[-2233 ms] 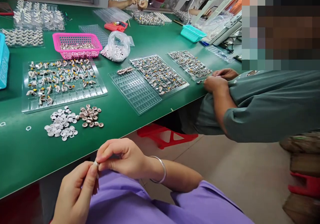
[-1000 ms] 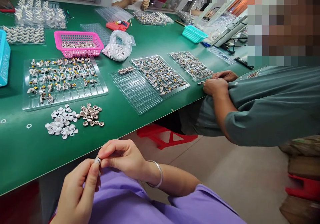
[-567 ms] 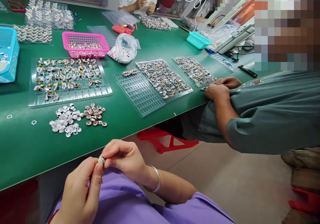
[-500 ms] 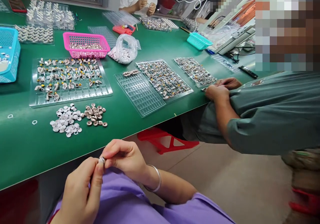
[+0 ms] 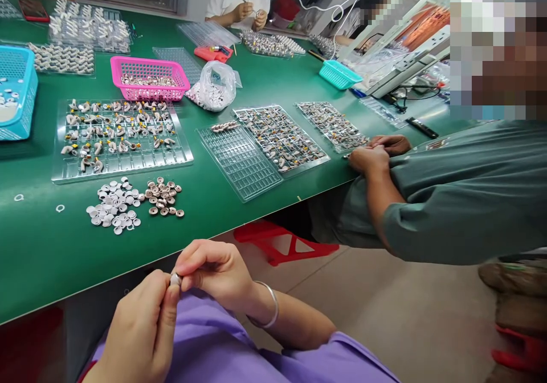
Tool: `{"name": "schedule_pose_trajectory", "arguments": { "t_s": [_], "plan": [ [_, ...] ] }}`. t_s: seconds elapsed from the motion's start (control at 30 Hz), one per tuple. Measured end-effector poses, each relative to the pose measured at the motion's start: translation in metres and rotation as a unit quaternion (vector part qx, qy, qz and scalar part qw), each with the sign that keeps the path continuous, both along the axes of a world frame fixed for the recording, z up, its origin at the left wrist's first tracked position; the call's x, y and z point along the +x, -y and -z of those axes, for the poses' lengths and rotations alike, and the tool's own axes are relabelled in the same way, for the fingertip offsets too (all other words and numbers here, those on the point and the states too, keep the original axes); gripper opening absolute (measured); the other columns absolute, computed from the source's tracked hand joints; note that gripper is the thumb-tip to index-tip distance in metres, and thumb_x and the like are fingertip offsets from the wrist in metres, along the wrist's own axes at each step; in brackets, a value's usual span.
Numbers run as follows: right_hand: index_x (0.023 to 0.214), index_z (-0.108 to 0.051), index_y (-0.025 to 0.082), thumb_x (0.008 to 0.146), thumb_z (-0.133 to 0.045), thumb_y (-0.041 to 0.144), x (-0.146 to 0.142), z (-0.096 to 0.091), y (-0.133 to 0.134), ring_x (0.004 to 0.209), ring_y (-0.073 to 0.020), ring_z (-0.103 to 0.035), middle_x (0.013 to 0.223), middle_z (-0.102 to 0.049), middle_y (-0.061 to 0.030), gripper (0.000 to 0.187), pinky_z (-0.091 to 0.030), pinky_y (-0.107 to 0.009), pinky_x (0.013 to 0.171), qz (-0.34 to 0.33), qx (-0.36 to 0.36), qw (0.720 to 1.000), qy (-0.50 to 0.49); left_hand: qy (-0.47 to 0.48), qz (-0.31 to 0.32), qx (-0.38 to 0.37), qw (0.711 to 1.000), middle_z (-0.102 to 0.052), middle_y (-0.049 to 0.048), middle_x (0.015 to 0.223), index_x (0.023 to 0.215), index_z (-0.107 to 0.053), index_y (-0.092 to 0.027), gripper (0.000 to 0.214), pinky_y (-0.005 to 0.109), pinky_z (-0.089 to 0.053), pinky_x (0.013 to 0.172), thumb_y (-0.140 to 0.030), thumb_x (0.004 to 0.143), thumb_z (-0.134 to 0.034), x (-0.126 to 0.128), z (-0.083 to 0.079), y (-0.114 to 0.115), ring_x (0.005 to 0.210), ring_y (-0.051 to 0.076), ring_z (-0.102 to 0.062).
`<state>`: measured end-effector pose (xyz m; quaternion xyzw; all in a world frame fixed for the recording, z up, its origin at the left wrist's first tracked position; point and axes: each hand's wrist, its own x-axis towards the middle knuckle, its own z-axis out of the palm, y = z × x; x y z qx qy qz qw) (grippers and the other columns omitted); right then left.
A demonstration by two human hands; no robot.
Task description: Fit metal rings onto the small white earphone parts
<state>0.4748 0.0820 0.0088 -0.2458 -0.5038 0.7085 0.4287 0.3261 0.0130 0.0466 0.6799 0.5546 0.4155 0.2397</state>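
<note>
Over my lap, just off the table's front edge, my left hand (image 5: 143, 320) and my right hand (image 5: 213, 272) meet at the fingertips. Both pinch one small round cap-like part (image 5: 175, 279), pale and shiny; the fingers hide most of it. On the green table (image 5: 38, 257) beyond them lies a loose pile of white round discs (image 5: 113, 203). Touching it on the right is a smaller pile of beige-brown cups (image 5: 162, 195) with holes in their middles. Behind both piles, a clear tray (image 5: 166, 158) holds rows of small curved beige parts with yellow bits.
A pink basket (image 5: 149, 92), a blue basket (image 5: 25, 104) and a plastic bag of small parts (image 5: 217, 86) stand farther back. Filled trays (image 5: 282, 138) lie to the right, near a co-worker's hands (image 5: 374, 155). A red stool (image 5: 282, 243) is under the edge.
The part between my fingertips has turned slightly and shows more of its pale face. A faint small ring shape now appears below the table edge, left of my hands. Both hands stay nearly in place.
</note>
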Motion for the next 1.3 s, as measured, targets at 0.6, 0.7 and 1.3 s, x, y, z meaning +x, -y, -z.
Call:
{"name": "schedule_pose_trajectory", "arguments": {
  "t_s": [0.6, 0.7, 1.3],
  "plan": [
    [0.074, -0.074, 0.019, 0.072, -0.088, 0.036, -0.0017, 0.0019, -0.0009, 0.066, -0.0129, -0.071, 0.08, -0.073, -0.004, 0.022, -0.064, -0.025, 0.064, 0.019, -0.001, 1.0, 0.022, 0.111, -0.015, -0.108, 0.988, -0.051, -0.0055, 0.05, 0.064, -0.053, -0.023, 0.034, 0.016, -0.041, 0.039, -0.029, 0.096, -0.044, 0.0036, -0.0051, -0.005, 0.041, 0.009, -0.048],
    [0.073, -0.074, 0.019, 0.069, -0.09, 0.035, -0.0031, 0.0023, -0.0006, 0.063, -0.0122, -0.07, 0.078, -0.072, -0.003, 0.023, -0.063, -0.024, 0.063, 0.024, -0.017, 0.999, 0.014, 0.108, -0.023, -0.104, 0.988, -0.051, -0.0058, 0.05, 0.064, -0.054, -0.023, 0.034, 0.016, -0.04, 0.039, -0.028, 0.096, -0.044, 0.0051, -0.0053, -0.0046, 0.04, 0.009, -0.047],
    [0.08, -0.077, 0.018, 0.08, -0.08, 0.013, 0.0004, -0.0021, -0.0023, 0.061, -0.0072, -0.07, 0.083, -0.072, -0.0026, 0.006, -0.061, -0.018, 0.063, -0.021, 0.004, 0.998, -0.054, -0.046, 0.031, 0.02, 0.998, -0.052, -0.0073, 0.06, 0.077, -0.048, -0.024, 0.024, 0.014, -0.041, 0.046, -0.017, 0.099, -0.042, -0.002, 0.0, -0.0005, 0.046, 0.008, -0.051]
  ]
}}
